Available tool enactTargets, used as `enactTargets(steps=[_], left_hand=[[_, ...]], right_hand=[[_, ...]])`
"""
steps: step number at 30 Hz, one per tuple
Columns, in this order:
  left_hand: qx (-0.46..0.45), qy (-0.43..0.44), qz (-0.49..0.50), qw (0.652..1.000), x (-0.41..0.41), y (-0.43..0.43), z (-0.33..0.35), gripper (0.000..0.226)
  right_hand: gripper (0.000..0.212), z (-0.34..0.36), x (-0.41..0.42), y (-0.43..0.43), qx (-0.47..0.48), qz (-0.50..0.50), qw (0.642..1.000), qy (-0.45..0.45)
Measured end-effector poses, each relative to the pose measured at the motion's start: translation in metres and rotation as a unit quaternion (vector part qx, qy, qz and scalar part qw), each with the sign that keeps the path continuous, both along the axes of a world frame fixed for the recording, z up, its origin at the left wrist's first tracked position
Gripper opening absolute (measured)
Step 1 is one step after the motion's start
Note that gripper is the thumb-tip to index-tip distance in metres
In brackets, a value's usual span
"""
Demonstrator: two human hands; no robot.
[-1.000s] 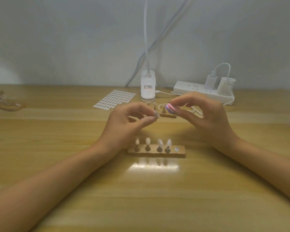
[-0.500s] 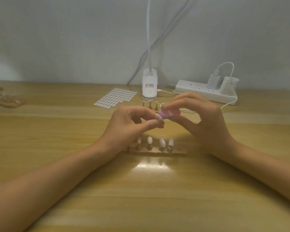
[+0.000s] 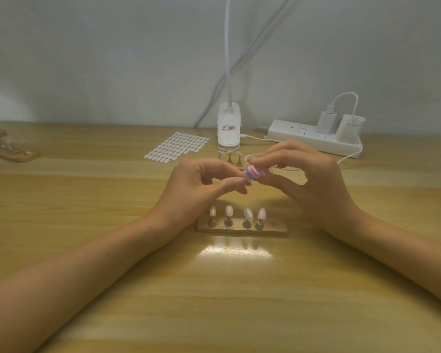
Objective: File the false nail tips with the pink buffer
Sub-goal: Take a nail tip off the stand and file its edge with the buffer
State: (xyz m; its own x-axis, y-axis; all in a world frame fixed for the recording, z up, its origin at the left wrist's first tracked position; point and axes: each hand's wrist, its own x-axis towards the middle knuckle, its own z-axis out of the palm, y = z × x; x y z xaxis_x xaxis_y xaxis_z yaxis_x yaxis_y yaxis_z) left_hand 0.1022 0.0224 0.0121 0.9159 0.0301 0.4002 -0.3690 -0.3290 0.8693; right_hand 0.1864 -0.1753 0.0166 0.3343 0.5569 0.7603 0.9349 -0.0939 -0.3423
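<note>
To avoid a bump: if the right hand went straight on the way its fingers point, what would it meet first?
Its buffer leads, so the right hand would first meet the nail tip pinched by the left hand; they look nearly touching, but depth is unclear.

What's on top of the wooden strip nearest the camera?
Four false nail tips stand on small pegs along the wooden strip; the fifth spot, at its right end, holds no tip. No part of its top is covered.
</note>
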Motion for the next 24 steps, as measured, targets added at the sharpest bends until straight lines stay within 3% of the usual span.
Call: enactTargets(steps=[3, 7, 11, 14, 24], left_hand=[[0.024, -0.009, 0.006, 1.0, -0.0002, -0.0008, -0.0003, 0.009], [0.02, -0.003, -0.004, 1.0, -0.0006, -0.0008, -0.0001, 0.007], [0.041, -0.011, 0.003, 0.999, -0.0017, -0.0019, -0.0004, 0.013], [0.014, 0.008, 0.009, 1.0, 0.0009, 0.0007, -0.0014, 0.009], [0.027, 0.001, 0.001, 1.0, -0.001, -0.0001, -0.0013, 0.009]], right_hand=[[0.021, -0.0005, -0.0038, 0.0034, -0.009, 0.021, 0.999, -0.038], [0.02, 0.0014, -0.0015, 0.0016, 0.002, -0.002, 1.0, -0.003], [0.02, -0.0017, -0.008, 0.0084, -0.013, 0.039, 0.997, -0.065], [0.022, 0.0013, -0.0013, 0.0051, -0.002, 0.008, 1.0, -0.028], [0.018, -0.0002, -0.0047, 0.0067, -0.011, 0.022, 0.998, -0.054]])
